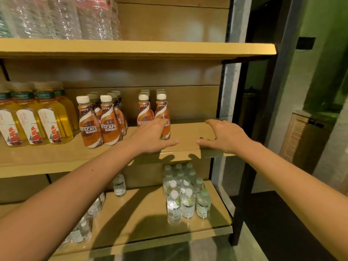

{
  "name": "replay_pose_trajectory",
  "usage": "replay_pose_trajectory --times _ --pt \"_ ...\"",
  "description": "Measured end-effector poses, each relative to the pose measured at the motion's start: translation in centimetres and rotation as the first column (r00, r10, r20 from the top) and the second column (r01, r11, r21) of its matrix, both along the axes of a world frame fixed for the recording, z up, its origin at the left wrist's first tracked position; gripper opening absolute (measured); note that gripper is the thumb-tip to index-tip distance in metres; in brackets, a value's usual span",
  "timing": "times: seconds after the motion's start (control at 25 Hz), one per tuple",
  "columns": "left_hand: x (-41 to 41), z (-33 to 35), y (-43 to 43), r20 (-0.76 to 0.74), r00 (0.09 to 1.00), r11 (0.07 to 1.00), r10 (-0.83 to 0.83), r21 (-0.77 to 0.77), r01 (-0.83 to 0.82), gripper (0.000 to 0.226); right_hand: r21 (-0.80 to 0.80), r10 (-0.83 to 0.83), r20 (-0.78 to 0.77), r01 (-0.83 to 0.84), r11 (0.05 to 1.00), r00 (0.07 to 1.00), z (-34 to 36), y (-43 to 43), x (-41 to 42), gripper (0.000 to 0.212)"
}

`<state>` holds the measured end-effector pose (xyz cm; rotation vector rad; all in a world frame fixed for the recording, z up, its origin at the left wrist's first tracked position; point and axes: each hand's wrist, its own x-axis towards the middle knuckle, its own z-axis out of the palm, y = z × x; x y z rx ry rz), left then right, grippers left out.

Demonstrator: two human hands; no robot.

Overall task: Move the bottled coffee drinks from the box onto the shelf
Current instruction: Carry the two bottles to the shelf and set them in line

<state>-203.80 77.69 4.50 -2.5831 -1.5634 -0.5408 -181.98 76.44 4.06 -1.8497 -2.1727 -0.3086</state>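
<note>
Brown-and-orange bottled coffee drinks with white caps stand on the middle wooden shelf (56,157) in two groups, a left group (109,125) and a right group (162,110). My left hand (150,136) lies against the front of the right group. Its fingers touch the lower part of the two front bottles and its thumb is spread away to the right. My right hand (226,136) hovers with spread fingers over the bare right end of the same shelf and holds nothing. The box is out of view.
Yellow drink bottles (37,117) fill the shelf's left end. Small water bottles (184,194) stand on the lower shelf, and more lie at its left. Large clear bottles (62,16) sit on the top shelf. A black upright post (243,185) bounds the shelves on the right.
</note>
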Motion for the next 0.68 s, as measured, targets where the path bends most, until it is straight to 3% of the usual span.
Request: replay_pose_trajectory --times 0.2,0.36,0.56,0.68 --pt "3.9 0.2 -2.6 -0.07 0.985 0.984 -0.158 -0.097 0.151 0.082 0.033 -0.165 0.036 0.164 0.986 0.986 0.5 -7.5 3.5 0.083" --pt "6.9 -0.2 -7.4 -0.072 0.933 0.933 -0.354 -0.101 0.346 0.083 0.034 -0.4 0.034 0.399 0.917 0.916 -0.7 -16.6 4.8 0.082" --pt "10.0 -2.3 -17.0 -0.068 0.773 0.773 -0.631 -0.144 0.618 0.084 -0.033 -0.681 -0.008 0.68 0.732 0.732 -3.1 -31.7 3.7 0.082" --pt "12.7 -2.6 -24.0 -0.078 0.641 0.645 -0.764 -0.148 0.75 0.085 -0.051 -0.825 0.007 0.824 0.564 0.565 -3.0 -42.2 3.0 0.082"
